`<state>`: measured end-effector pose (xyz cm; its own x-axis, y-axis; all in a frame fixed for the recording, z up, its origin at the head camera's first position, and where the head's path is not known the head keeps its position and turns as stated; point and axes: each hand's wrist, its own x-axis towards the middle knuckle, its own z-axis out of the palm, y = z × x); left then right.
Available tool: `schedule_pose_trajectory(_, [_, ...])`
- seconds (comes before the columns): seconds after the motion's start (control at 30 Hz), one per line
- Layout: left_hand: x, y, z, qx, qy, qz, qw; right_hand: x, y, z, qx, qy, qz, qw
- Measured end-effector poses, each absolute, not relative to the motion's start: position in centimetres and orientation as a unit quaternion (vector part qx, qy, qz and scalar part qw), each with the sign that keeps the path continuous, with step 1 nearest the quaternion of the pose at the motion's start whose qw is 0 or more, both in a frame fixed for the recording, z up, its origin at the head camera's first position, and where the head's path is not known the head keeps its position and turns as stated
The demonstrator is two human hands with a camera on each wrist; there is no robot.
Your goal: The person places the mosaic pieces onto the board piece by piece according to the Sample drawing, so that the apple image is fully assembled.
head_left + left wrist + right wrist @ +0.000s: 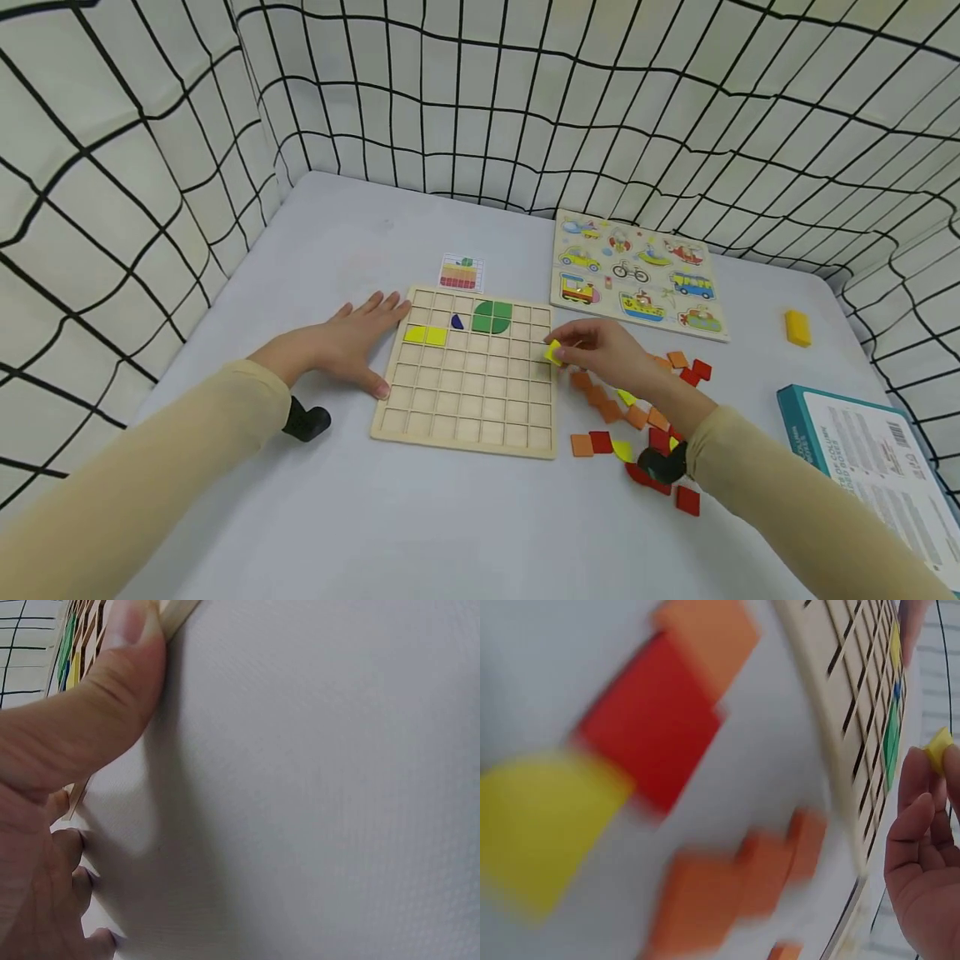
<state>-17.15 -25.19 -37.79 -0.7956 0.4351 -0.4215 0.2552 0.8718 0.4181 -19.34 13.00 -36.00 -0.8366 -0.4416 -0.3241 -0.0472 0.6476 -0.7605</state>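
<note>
A wooden grid board (465, 408) lies on the white table. Spread flat, my left hand (341, 343) rests at the board's left edge, thumb on its rim. My right hand (603, 350) pinches a yellow tile (553, 352) between thumb and fingers at the board's right edge; the right wrist view shows the same yellow tile (938, 742) at the fingertips. Set in the grid are two yellow tiles (425, 335), a small dark blue piece (457, 321) and a green leaf shape (492, 317) made of several pieces. Behind the board lies a pattern card (461, 273).
Loose orange, red and yellow tiles (602, 442) lie scattered right of the board, partly under my right forearm. A picture puzzle board (637, 275) lies at the back right, a yellow block (798, 328) and a teal-edged box (862, 450) farther right. Black netting (465, 108) surrounds the table.
</note>
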Motion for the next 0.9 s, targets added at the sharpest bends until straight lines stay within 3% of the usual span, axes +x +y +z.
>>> schedule_pose_trajectory(0.4, [-17.2,-25.3,-37.8,0.178,0.932,0.16,0.271,-21.5,0.8,-36.6,-0.179,0.901,-0.325,0.225])
schedule_pose_trajectory(0.9, [-17.1,-25.3,-37.6,0.181,0.932,0.159,0.271,-21.8,-1.5,-37.2,-0.189,0.923,-0.258,0.214])
